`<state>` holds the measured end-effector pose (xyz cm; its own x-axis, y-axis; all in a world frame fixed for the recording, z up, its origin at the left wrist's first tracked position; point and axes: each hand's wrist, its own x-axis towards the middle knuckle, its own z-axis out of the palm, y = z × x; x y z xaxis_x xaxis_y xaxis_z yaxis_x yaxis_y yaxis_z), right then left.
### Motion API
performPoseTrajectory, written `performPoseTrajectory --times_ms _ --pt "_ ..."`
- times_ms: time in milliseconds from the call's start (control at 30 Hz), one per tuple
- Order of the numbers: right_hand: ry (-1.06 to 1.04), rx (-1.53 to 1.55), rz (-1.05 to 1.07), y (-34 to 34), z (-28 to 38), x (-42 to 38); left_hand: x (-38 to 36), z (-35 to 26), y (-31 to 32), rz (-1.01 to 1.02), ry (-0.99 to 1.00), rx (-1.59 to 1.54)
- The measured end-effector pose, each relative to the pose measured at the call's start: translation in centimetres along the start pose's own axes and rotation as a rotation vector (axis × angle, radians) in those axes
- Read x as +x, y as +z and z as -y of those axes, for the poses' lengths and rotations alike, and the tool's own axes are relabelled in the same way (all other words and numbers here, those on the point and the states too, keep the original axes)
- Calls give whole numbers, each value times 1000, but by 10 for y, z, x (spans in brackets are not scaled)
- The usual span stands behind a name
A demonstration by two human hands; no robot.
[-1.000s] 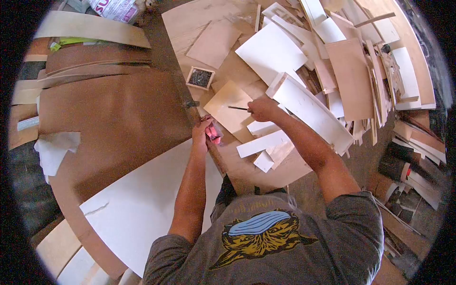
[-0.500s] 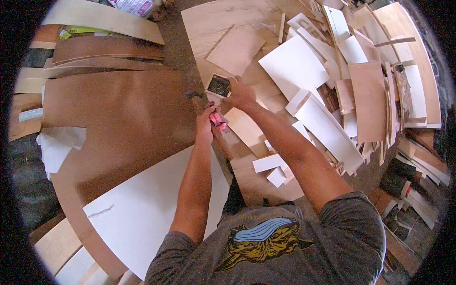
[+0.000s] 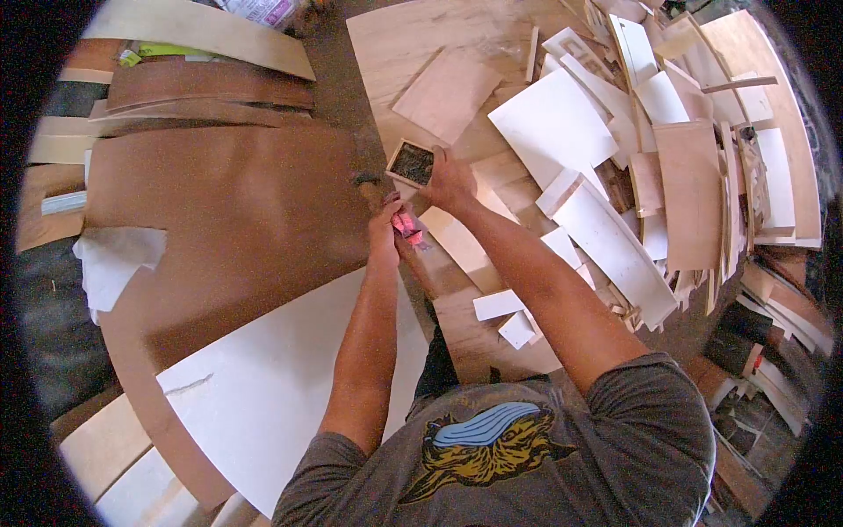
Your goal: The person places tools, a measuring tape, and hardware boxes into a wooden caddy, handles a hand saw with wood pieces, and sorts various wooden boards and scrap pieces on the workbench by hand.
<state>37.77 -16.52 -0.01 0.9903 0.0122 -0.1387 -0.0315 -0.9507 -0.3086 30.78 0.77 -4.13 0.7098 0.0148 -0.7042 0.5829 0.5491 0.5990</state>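
My right hand (image 3: 451,184) is closed on the near right side of a small open wooden box (image 3: 395,169) with dark, grainy-looking contents (image 3: 413,164). Just below and left of it, my left hand (image 3: 384,230) is wrapped round a hammer; its dark head (image 3: 363,179) shows beyond the fingers and its wooden handle (image 3: 416,274) runs back toward my body. A crumpled bright pink piece (image 3: 407,228), like cloth or a wrapper, sticks out at the right of that same hand. Both hands are over the left edge of the plywood worktop (image 3: 386,53).
White and brown board offcuts (image 3: 553,123) crowd the worktop's right side. Small white blocks (image 3: 516,328) lie close to my right forearm. A large brown sheet (image 3: 228,202) and a white sheet (image 3: 281,386) fill the left, with a torn white piece (image 3: 118,263) at the edge.
The box has tipped a little, showing more of its inside, and my right hand has shifted slightly down along its side. The whole view has moved slightly.
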Motion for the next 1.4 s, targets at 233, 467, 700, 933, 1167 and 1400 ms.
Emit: performPoseTrajectory --times_ms 233,467,700,933,1167,1400 --pt "19 268 34 -71 9 -88 -74 -3 4 155 80 -34" --pt "-34 315 -15 -121 -12 -189 -181 29 26 242 73 -131" --pt "-99 336 -61 -163 -50 -287 -262 92 44 441 97 -159" --pt "-62 310 -70 -191 -88 -394 -345 160 55 436 81 -132" --pt "11 270 -202 -190 -122 -493 -414 220 67 459 87 -67" --pt "166 255 -266 -198 -164 -591 -454 287 81 556 2 35"
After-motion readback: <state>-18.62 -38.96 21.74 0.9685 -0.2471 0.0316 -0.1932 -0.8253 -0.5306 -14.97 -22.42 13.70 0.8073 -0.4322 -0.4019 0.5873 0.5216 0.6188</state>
